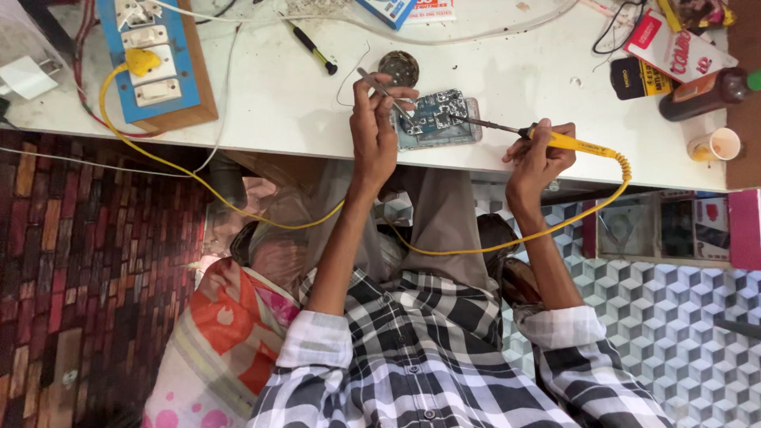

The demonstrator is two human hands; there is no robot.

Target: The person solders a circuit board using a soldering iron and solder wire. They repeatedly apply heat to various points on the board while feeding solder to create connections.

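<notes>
Head view, looking down at a white table (277, 95). An opened phone (437, 119), its blue circuit board exposed, lies near the table's front edge, between the person's two hands. The left hand (372, 127) pinches tweezers (384, 91) between thumb and fingers; the tips angle down onto the board's left side, just beside the fingertips. The right hand (539, 154) closes its fingers around a yellow soldering iron (555, 139) (held like a pen), whose metal tip reaches left onto the board. The iron's yellow cord (238, 210) loops under the table to a blue switchboard (154, 63) at the left. A screwdriver (313, 49) lies behind the phone.
</notes>
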